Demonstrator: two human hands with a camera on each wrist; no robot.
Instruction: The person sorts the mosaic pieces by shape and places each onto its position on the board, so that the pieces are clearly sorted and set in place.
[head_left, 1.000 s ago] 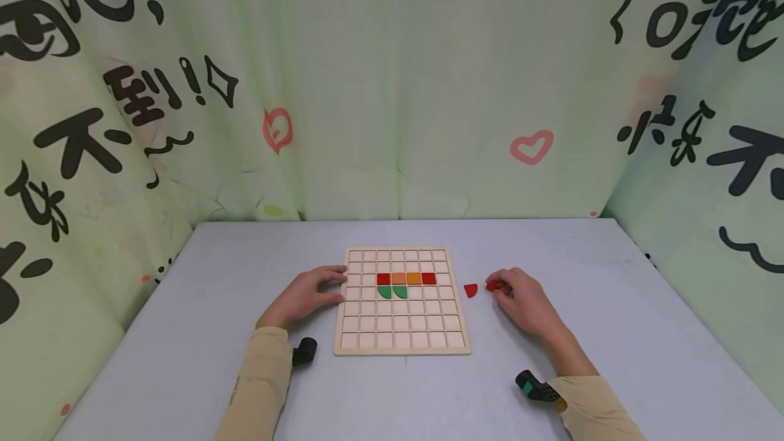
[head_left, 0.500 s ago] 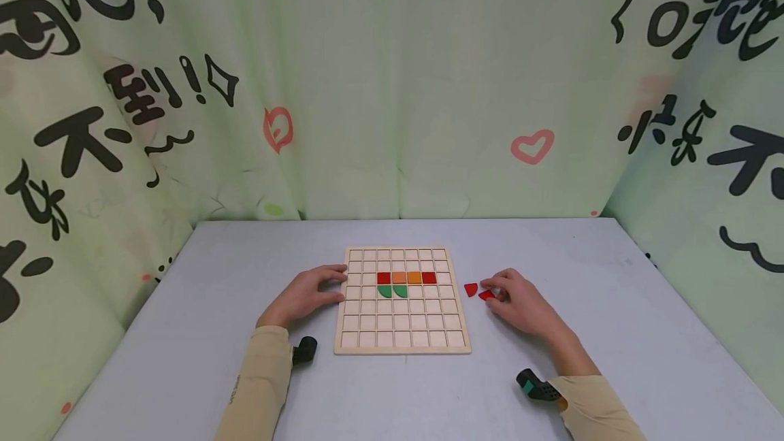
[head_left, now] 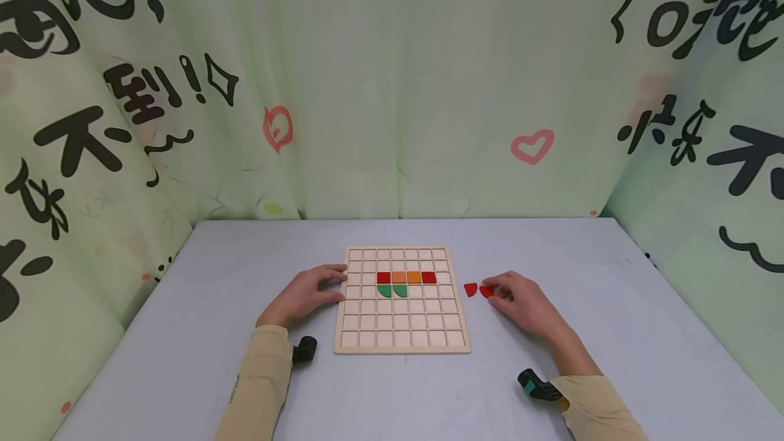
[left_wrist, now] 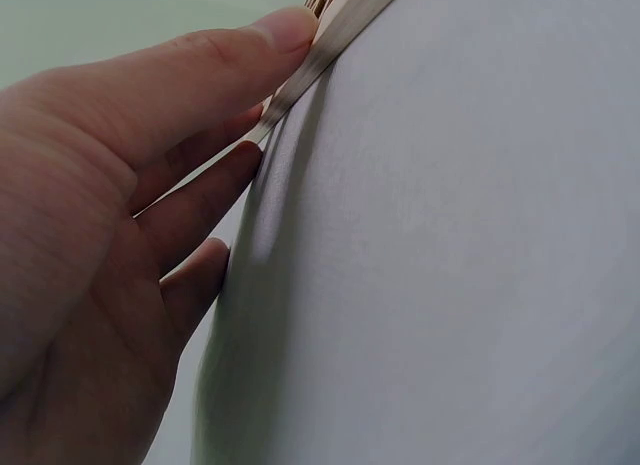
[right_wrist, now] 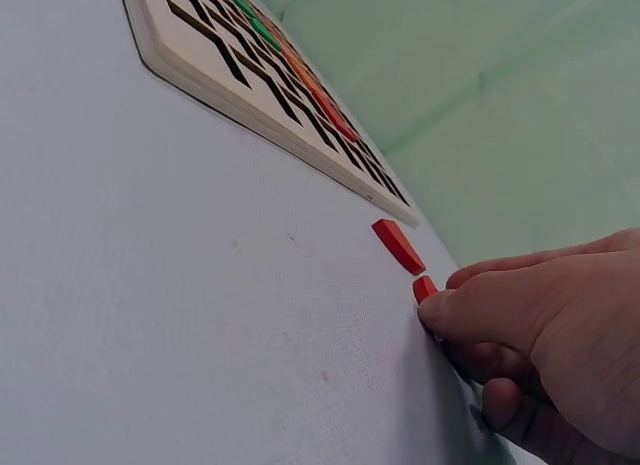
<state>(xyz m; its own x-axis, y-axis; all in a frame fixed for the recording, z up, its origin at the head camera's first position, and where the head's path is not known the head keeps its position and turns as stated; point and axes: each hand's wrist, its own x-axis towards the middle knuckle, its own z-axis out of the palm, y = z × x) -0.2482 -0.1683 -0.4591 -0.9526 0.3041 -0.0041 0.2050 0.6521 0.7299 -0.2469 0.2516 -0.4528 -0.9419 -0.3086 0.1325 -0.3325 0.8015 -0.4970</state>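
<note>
A wooden grid board (head_left: pixel 401 342) lies on the table, with red and orange square tiles in one row and two green quarter-circle tiles (head_left: pixel 400 290) below them. My left hand (head_left: pixel 304 297) rests its thumb and fingertips against the board's left edge; in the left wrist view the thumb touches the wooden side. Right of the board, my right hand (head_left: pixel 520 300) pinches a red quarter-circle tile (head_left: pixel 486 291) between thumb and finger, low at the tabletop. Just left of it lies a second red quarter-circle tile (head_left: pixel 470 289), seen edge-on in the right wrist view.
The white table (head_left: pixel 245 243) ends at a pale green curtain (head_left: pixel 398 87) with black lettering and hearts. Black wrist cameras (head_left: pixel 304 351) sit by both sleeves. The board's raised rim (right_wrist: pixel 200 95) stands left of the tiles.
My right hand has moved slightly left and turned the red tile it holds, bringing it beside the other red tile. My left hand and the board have stayed put.
</note>
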